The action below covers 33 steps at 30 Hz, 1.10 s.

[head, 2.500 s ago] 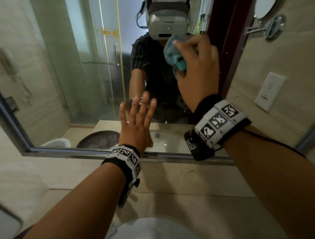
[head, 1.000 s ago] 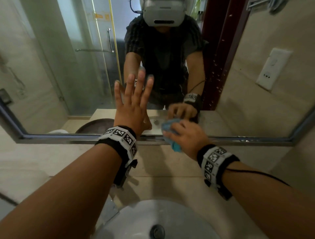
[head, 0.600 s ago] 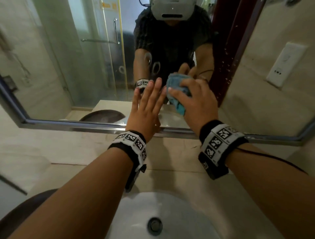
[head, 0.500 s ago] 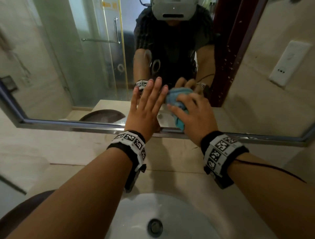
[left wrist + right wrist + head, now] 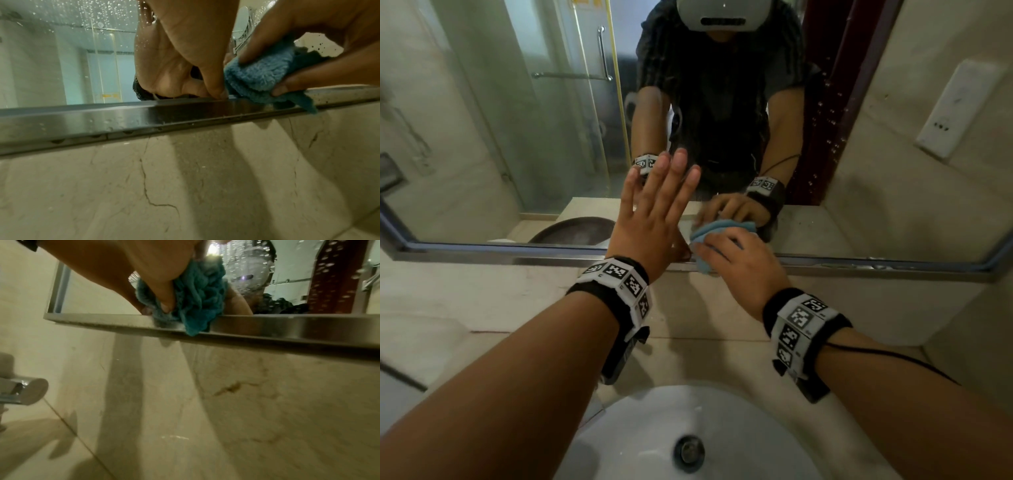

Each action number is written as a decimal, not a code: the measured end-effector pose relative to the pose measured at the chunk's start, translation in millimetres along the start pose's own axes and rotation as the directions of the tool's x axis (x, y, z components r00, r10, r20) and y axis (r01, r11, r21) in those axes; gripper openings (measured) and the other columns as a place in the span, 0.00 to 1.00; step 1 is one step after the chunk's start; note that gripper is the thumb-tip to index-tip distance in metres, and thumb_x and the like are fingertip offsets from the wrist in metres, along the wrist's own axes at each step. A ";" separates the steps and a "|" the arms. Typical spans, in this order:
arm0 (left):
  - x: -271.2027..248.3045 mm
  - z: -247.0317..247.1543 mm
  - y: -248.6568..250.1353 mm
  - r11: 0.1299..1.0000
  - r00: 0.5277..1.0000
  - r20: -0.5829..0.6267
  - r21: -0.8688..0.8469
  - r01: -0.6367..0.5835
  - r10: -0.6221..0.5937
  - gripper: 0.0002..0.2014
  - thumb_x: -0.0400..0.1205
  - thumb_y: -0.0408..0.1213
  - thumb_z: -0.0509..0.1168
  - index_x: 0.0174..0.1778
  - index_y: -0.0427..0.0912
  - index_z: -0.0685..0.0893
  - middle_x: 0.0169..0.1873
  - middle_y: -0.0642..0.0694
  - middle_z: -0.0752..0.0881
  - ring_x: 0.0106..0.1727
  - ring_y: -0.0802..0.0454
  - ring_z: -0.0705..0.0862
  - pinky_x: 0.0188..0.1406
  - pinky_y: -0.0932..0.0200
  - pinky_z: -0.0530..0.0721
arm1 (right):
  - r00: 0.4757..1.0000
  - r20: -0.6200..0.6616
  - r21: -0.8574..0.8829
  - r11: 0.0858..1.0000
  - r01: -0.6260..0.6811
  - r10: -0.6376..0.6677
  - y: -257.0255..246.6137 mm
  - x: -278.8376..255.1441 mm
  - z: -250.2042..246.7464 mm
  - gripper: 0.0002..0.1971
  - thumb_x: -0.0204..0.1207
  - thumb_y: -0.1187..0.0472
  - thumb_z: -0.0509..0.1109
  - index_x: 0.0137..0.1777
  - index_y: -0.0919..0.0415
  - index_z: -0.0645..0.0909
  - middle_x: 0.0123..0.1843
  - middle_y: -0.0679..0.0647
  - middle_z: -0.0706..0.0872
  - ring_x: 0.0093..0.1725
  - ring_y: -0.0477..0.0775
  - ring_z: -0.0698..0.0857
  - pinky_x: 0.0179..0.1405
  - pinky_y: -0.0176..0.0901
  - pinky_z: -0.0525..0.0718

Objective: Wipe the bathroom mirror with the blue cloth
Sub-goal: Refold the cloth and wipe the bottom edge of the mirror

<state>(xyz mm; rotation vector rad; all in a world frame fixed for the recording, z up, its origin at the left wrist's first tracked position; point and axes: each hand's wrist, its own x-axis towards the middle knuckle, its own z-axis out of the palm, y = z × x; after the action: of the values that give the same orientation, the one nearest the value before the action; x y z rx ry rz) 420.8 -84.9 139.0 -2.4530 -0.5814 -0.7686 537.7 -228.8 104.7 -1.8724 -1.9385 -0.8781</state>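
The wall mirror (image 5: 534, 113) has a steel frame (image 5: 482, 251) along its bottom edge. My left hand (image 5: 654, 212) lies flat on the glass with fingers straight and spread; its thumb tip reaches the frame (image 5: 82, 118). My right hand (image 5: 736, 260) grips the bunched blue cloth (image 5: 709, 236) and presses it on the glass at the bottom edge, right beside the left thumb. The blue cloth (image 5: 261, 76) hangs over the frame in the left wrist view. In the right wrist view the cloth (image 5: 197, 293) spills below the frame (image 5: 287, 327). Water drops dot the glass.
A white basin (image 5: 647, 435) with a drain (image 5: 690, 453) sits below my arms on a beige stone counter (image 5: 448, 342). A chrome tap (image 5: 22, 393) stands at the left. A white wall socket (image 5: 959, 109) is on the tiled wall to the right.
My right hand has slid the cloth down the glass to the bottom frame, after an earlier up stroke. The left hand has stayed flat on the mirror.
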 end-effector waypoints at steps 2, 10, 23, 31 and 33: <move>0.9 -0.3 0.3 1.000 1.000 0.010 -0.002 -0.003 0.003 0.60 0.67 0.70 0.62 0.80 0.43 0.31 0.79 0.43 0.28 0.79 0.45 0.27 0.77 0.41 0.32 | 1.000 0.015 -0.049 0.999 0.007 -0.006 17.9 -16.6 -3.5 0.27 0.65 0.67 0.73 0.66 0.65 0.77 0.61 0.62 0.83 0.58 0.62 0.78 0.53 0.58 0.85; 0.6 -0.8 1.3 1.000 1.000 0.028 0.006 0.007 -0.007 0.66 0.63 0.69 0.69 0.80 0.43 0.30 0.77 0.44 0.23 0.81 0.44 0.31 0.76 0.43 0.29 | 0.992 -0.104 -0.219 0.975 0.041 -0.065 53.3 -0.4 -41.5 0.25 0.71 0.62 0.74 0.68 0.61 0.77 0.64 0.63 0.81 0.62 0.65 0.77 0.58 0.60 0.79; -0.3 -0.5 3.3 1.000 1.000 0.020 0.013 0.011 -0.011 0.67 0.63 0.68 0.71 0.80 0.43 0.30 0.80 0.43 0.31 0.82 0.42 0.35 0.76 0.42 0.30 | 0.996 -0.088 -0.141 0.989 -0.033 0.020 41.3 11.9 -48.5 0.26 0.66 0.64 0.75 0.67 0.58 0.79 0.64 0.64 0.82 0.59 0.65 0.78 0.54 0.61 0.81; -0.4 1.1 6.1 1.000 1.000 -0.008 0.005 0.020 -0.020 0.66 0.63 0.63 0.74 0.81 0.43 0.32 0.79 0.44 0.27 0.82 0.42 0.35 0.77 0.41 0.31 | 0.999 -0.028 -0.151 0.988 0.023 -0.027 36.9 -40.1 -10.6 0.31 0.59 0.68 0.84 0.64 0.58 0.81 0.63 0.62 0.80 0.52 0.67 0.83 0.46 0.62 0.86; -0.1 0.2 6.8 0.998 1.000 0.003 0.047 0.029 -0.029 0.66 0.63 0.64 0.74 0.80 0.42 0.32 0.80 0.42 0.30 0.82 0.41 0.39 0.77 0.41 0.31 | 0.999 0.035 -0.160 0.987 0.033 -0.028 48.9 -45.9 -23.2 0.27 0.60 0.67 0.83 0.62 0.60 0.84 0.59 0.64 0.85 0.48 0.66 0.84 0.44 0.58 0.86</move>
<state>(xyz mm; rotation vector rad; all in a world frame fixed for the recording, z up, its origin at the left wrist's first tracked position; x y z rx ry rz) 424.4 -90.1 136.6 -2.4084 -0.6308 -0.7533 585.6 -281.2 105.1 -1.9623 -1.9732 -1.0477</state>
